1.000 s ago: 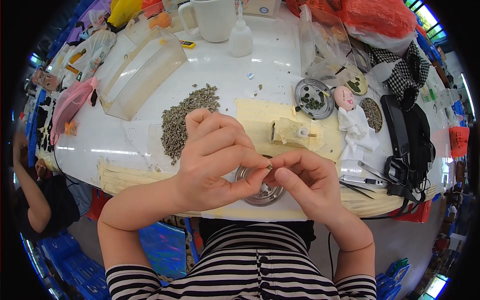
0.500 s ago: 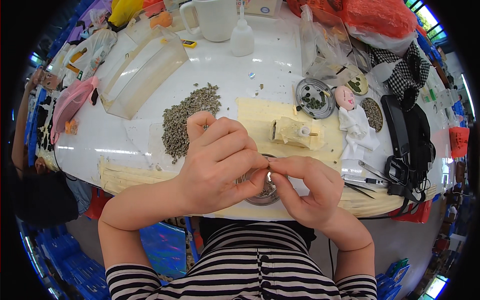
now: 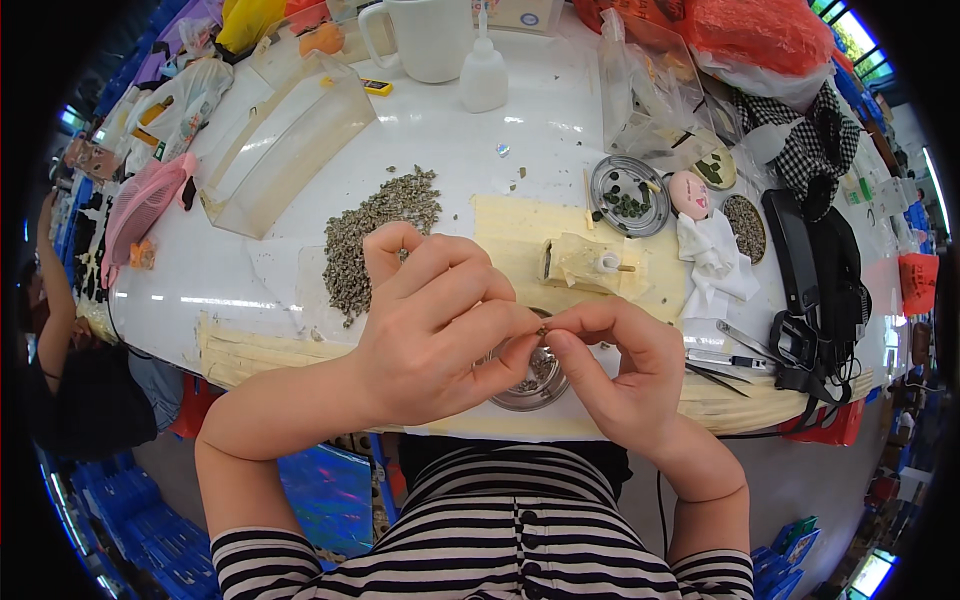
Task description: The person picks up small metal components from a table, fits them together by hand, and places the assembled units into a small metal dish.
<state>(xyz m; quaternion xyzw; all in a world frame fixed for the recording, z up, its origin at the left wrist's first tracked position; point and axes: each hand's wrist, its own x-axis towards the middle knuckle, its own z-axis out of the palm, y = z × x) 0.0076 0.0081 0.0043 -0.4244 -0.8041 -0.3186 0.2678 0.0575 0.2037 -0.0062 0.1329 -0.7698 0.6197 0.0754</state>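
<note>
Over a small round dish [image 3: 528, 404] of tiny metallic pieces, both hands meet fingertip to fingertip. Thumb and index finger of my left hand [image 3: 435, 340] pinch a tiny dark metallic piece [image 3: 543, 331], mostly covered by the fingers. My right hand [image 3: 628, 375] is also closed in a pinch, its fingertips against the same spot; whether it grips the piece too is hard to see. Left of the hands lies a heap of small grey metal parts [image 3: 375, 235]. Just beyond them sits a tape-wrapped block [image 3: 590, 268] with a white tip on top.
A clear dish [image 3: 655, 222] of dark green bits stands right, near a white cloth [image 3: 712, 265], tweezers [image 3: 745, 340] and a black strap bundle [image 3: 815, 280]. Farther back are a clear tray [image 3: 290, 150], a white mug [image 3: 430, 40] and a squeeze bottle [image 3: 485, 80]. Another person [image 3: 90, 390] sits left.
My right thumb has drawn slightly back from the left fingertips, and the tiny piece shows a little more. The other person's arm at the far left has shifted.
</note>
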